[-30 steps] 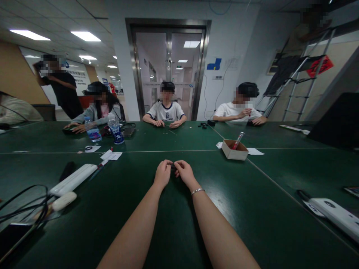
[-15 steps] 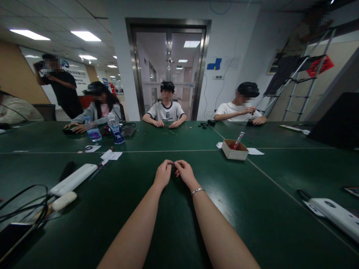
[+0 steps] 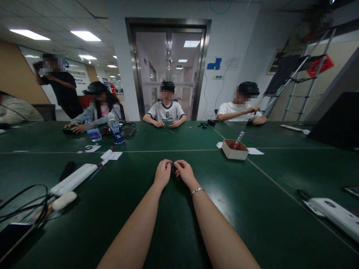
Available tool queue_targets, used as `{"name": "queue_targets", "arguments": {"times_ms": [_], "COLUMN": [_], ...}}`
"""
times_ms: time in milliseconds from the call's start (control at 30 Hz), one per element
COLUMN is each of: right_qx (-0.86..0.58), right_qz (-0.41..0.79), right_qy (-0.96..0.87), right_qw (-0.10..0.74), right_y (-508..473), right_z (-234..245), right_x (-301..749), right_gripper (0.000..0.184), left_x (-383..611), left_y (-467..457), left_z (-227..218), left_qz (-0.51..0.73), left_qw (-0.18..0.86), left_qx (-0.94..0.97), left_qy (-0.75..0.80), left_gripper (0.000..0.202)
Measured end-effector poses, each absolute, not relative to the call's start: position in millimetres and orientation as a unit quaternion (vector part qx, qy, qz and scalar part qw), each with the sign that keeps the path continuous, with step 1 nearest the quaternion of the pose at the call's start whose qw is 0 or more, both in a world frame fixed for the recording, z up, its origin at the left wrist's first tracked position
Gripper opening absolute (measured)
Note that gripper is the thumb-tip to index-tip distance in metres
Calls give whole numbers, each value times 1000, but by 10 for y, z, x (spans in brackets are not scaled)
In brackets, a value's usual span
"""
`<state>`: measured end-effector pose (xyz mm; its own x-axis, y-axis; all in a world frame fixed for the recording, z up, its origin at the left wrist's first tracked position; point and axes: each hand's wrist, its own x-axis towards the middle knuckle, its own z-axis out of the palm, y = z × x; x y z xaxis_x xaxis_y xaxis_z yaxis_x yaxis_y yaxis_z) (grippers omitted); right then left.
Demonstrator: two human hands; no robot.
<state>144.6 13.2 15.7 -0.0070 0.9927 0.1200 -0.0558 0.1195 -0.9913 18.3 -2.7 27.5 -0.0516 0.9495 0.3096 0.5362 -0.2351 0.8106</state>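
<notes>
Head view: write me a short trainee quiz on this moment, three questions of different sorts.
1. True or false: the left hand and the right hand both pinch one small dark object.
2. Which wrist wears the bracelet? A left, B right.
3. Fill in: the cardboard box lies on the person's ___ side.
Key: 1 true; 2 B; 3 right.
</notes>
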Motion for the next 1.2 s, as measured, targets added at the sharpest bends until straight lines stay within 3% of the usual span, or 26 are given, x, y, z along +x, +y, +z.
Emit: {"name": "queue_targets", "arguments": {"times_ms": [600,900,1200], "right_qx": [-442,-442,-441], "right_qz": [482,499,495], "right_qy": [-524,-511,-514], "right_qw": [545,542,544], "right_y": [143,146,147], "right_z": [126,147,141], "right_x": [1452,1450,1450], "right_gripper": [30,33,32], "left_x": [172,192,178], "left_y": [-68,4,-54], "left_z": [267,212,263], "left_qz": [428,456,442], "left_qw": [290,246,281], "left_qx": [646,642,643], "left_qy": [562,565,559], "left_gripper": [27,23,25]}}
